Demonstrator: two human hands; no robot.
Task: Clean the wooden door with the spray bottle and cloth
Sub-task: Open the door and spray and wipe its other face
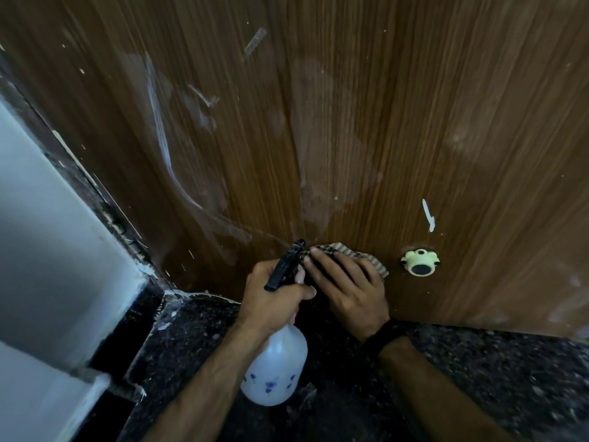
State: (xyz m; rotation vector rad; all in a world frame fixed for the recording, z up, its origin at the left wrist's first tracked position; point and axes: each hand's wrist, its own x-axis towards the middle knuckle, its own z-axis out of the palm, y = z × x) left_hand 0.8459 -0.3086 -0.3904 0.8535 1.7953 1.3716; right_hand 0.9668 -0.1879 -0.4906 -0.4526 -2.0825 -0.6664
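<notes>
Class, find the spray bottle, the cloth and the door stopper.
spray bottle [274, 368], head view, white body.
cloth [377, 266], head view, striped edge beyond the fingers.
door stopper [420, 262], head view, pale rim.

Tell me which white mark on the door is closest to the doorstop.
The short solid white streak just above the doorstop; the other white marks on the door lie far left.

Streaky wood-grain door [350, 122], translucent plastic spray bottle [277, 368], ribbed cloth [360, 252], speckled stone floor [478, 378]

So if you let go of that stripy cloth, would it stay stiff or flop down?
Probably flop: the cloth looks thin and crumpled under the right hand pressing it against the door. It likely weighs little and, if wet, may cling briefly.
</notes>
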